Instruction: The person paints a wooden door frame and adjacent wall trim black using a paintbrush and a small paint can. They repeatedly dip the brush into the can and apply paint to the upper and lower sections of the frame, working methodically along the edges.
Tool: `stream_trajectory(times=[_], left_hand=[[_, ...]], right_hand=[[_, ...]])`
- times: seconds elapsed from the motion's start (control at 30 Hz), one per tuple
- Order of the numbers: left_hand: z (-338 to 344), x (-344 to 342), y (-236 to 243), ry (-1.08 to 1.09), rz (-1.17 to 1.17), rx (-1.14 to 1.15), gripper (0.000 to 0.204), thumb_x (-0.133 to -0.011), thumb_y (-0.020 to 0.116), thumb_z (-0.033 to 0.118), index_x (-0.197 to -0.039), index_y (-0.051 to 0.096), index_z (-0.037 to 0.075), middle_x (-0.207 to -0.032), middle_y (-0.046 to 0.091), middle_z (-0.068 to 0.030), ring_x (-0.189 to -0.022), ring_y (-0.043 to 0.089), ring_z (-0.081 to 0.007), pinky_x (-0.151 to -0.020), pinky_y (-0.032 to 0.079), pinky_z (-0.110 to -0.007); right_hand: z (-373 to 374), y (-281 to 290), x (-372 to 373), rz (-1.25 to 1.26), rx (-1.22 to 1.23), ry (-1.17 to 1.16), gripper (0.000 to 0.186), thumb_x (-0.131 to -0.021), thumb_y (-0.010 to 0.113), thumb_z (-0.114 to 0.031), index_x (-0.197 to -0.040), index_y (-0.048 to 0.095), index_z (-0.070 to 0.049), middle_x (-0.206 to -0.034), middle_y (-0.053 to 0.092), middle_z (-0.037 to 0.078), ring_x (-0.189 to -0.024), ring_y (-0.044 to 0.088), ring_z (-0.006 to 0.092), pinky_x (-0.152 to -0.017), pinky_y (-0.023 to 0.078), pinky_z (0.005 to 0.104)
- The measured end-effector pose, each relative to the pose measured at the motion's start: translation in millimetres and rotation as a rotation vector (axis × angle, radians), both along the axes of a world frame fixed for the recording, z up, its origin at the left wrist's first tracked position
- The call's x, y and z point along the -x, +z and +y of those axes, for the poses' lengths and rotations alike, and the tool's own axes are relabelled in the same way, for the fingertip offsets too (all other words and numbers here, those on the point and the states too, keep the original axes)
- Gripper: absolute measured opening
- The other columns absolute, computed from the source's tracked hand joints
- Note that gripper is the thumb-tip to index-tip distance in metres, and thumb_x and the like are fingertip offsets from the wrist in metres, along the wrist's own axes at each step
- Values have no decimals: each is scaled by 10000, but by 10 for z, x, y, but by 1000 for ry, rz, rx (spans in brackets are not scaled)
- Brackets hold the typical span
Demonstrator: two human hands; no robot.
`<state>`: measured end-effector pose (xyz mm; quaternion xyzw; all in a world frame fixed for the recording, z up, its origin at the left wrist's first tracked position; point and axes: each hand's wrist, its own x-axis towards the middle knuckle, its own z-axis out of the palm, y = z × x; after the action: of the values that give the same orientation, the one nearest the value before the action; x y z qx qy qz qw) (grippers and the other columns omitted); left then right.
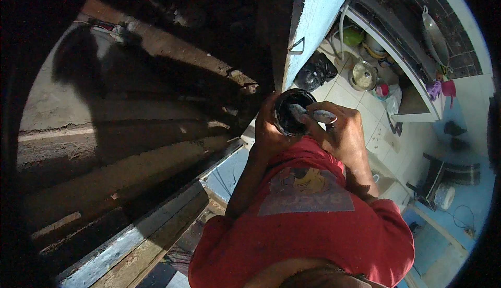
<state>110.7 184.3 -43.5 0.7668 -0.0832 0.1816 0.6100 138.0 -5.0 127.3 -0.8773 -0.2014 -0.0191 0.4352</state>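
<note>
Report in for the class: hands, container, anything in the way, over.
Left hand gripping dark round container. Right hand holding small pale-grey item, kind unclear. Right fingers partly covering container.

Black container [284,116], red shirt [313,238], black bag [315,72]

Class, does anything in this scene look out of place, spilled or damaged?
The metal pot sits on the tiled floor near a black plastic bag, which seems an odd spot for cookware. No spill is clear around it.
</note>
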Motion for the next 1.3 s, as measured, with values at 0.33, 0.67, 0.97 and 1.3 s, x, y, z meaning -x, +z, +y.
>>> stream_trajectory(times=[0.33,0.67,0.97,1.3], left_hand=[[-10,-25,66,-55,41,57,1157,-638,1058,252,-1564,405,17,-1396,639,-211,-1294,664,-322,-1087,564,-454],[-74,-15,66,-44,109,-1,1179,-640,1077,302,-1558,404,-2,-1396,633,-213,-1283,674,-342,-1085,563,-451],[-108,-53,53,-101,77,141,1151,-637,1072,257,-1550,419,8,-1400,635,-196,-1296,668,-315,-1101,550,-431],[-245,-160,149,-87,152,118,1141,-635,1077,300,-1544,442,29,-1403,637,-178,-1301,665,-312,-1098,549,-424]], right_hand=[[22,-23,27,72,-119,62,123,-908,816,-40,-1020,792,5,-876,805,121,-711,758,162,-650,576,311],[-172,-16,-44,137,-279,5,119,-916,805,-66,-976,809,36,-954,801,157,-758,756,237,-700,579,361],[-360,-143,-152,78,-51,-222,181,-940,826,-119,-966,768,51,-816,772,109,-718,688,134,-671,537,303],[-438,19,-131,-144,-149,-312,153,-954,826,-131,-984,745,-4,-740,745,94,-592,653,122,-578,523,314]])
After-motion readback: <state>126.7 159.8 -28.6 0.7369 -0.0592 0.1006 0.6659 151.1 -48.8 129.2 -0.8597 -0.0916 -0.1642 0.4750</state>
